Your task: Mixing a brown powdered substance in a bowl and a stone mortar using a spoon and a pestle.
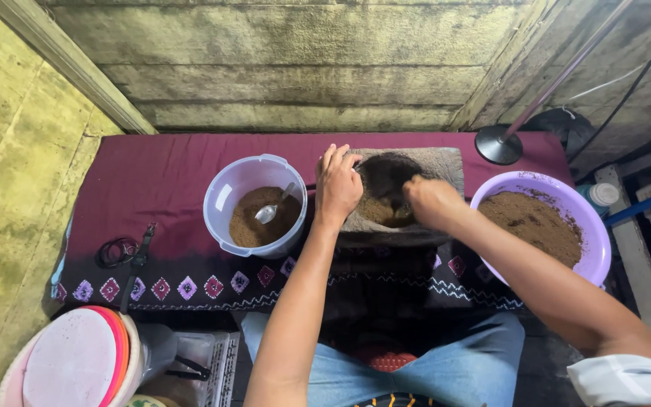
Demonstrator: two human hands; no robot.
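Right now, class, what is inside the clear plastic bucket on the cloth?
The clear plastic bucket holds brown powder with a metal spoon resting on it, bowl down. The powder covers the bucket's bottom, so anything beneath it cannot be seen.

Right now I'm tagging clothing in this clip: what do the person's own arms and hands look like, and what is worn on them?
Both forearms are bare. The left hand and right hand wear no gloves, and no ring, watch or bracelet shows. A light grey-white sleeve covers the right upper arm near the frame's corner. No sleeve shows on the left arm.
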